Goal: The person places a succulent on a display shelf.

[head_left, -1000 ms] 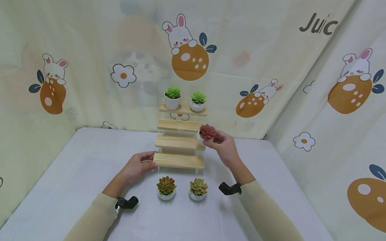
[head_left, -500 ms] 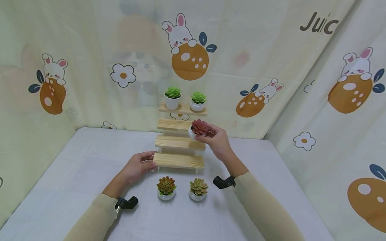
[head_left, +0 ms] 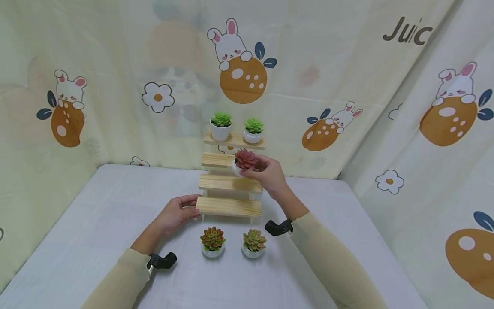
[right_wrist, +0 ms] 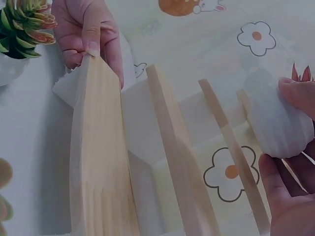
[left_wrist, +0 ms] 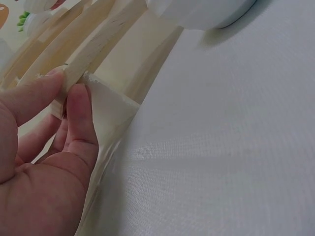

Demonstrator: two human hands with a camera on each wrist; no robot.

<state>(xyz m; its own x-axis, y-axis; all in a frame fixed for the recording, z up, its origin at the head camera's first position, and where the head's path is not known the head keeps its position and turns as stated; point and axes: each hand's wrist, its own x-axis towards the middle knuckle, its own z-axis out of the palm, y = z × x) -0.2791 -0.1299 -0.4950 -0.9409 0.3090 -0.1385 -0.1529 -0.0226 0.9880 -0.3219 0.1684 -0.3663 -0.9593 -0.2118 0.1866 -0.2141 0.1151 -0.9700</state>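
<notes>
Head view: stand (head_left: 230, 180), four wooden steps, at the back of the table (head_left: 77, 240), against the printed curtain (head_left: 347, 64). Left hand (head_left: 176, 213) pinches the left end of the stand's lowest step, thumb on top, fingers curled under. Right hand (head_left: 266, 174) grips the red plant (head_left: 245, 161) by its white pot, at the right part of the stand's second step from the top; whether the pot touches that step cannot be told. Two green plants (head_left: 236, 126) stand on the top step. Two more plants (head_left: 233, 241) sit on the table just in front of the stand.

Left wrist view: left hand (left_wrist: 44, 147) with thumb and fingertips clamped on the edge of the stand (left_wrist: 98, 49); a white pot's base (left_wrist: 206, 12) lies on the table near the stand.

Right wrist view: right hand (right_wrist: 290, 162) closed round the red plant's pot (right_wrist: 275, 118), beside the stand's upper slats (right_wrist: 226, 147). Left hand (right_wrist: 88, 34) holds the far end of the lowest step (right_wrist: 98, 162).
</notes>
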